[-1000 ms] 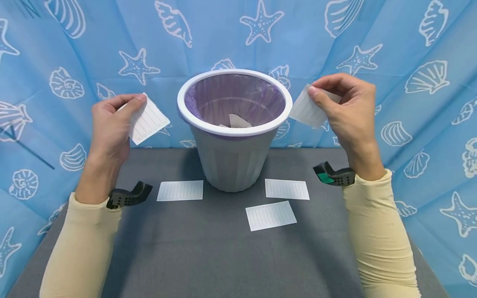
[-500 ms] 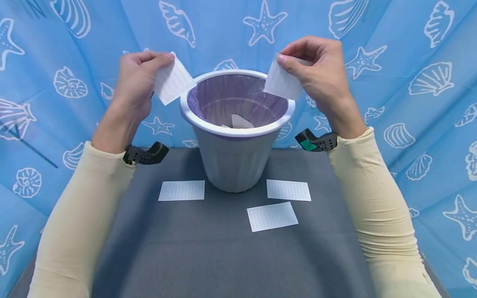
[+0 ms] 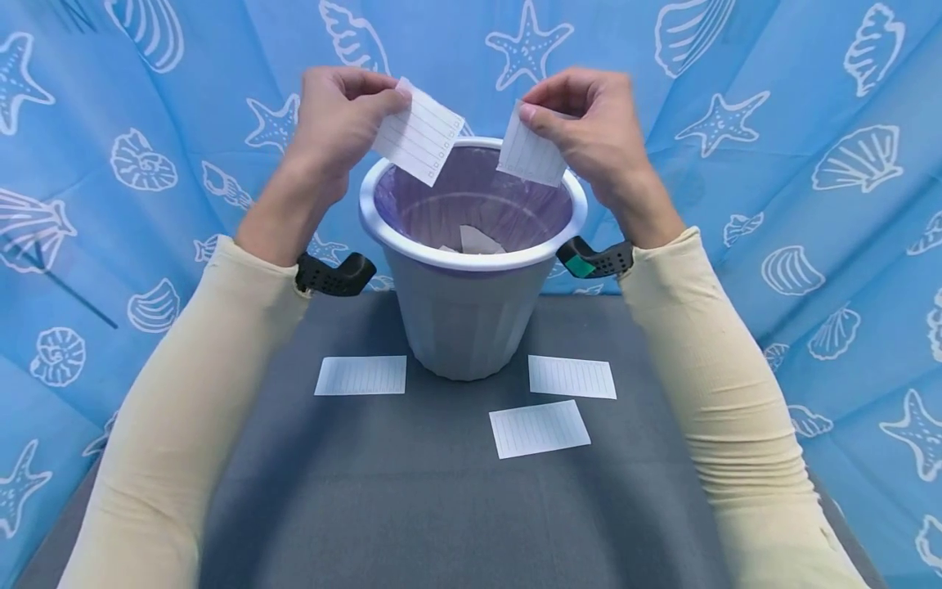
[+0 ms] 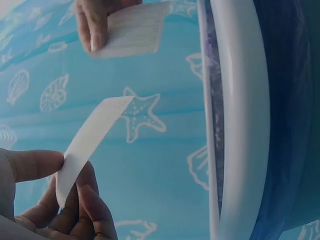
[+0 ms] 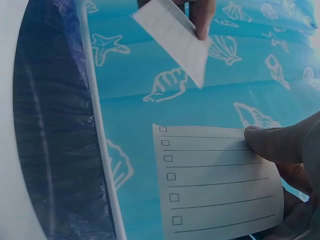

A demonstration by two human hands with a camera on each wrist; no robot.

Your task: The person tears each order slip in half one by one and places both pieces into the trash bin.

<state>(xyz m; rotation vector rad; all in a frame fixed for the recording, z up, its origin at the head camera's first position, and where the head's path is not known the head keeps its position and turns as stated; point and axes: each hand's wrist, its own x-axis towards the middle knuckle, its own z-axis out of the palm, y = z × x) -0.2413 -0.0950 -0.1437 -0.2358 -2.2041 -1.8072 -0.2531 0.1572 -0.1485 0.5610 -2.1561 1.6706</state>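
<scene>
My left hand (image 3: 331,123) pinches a lined white paper slip (image 3: 419,133) between thumb and fingers, above the left rim of a grey trash bin (image 3: 467,315). A second lined slip (image 3: 533,149) is pinched by my right hand (image 3: 592,131) above the bin's right back rim. In the right wrist view this right slip (image 5: 220,180) shows small checkboxes along one edge. The left wrist view shows the left slip (image 4: 90,137) bent and nearly edge-on. Inside the bin, a purple liner (image 3: 412,200) covers the wall, and white paper pieces (image 3: 480,240) lie at the bottom.
On the grey table (image 3: 397,507) lie three more lined slips: one slip (image 3: 361,375) left of the bin, another slip (image 3: 571,377) to its right, and a slip (image 3: 540,429) in front. A blue shell-patterned curtain (image 3: 773,204) hangs behind the bin.
Both hands have risen and moved inward, carrying their slips from either side of the bin to above its opening. The slips on the table stay where they were.
</scene>
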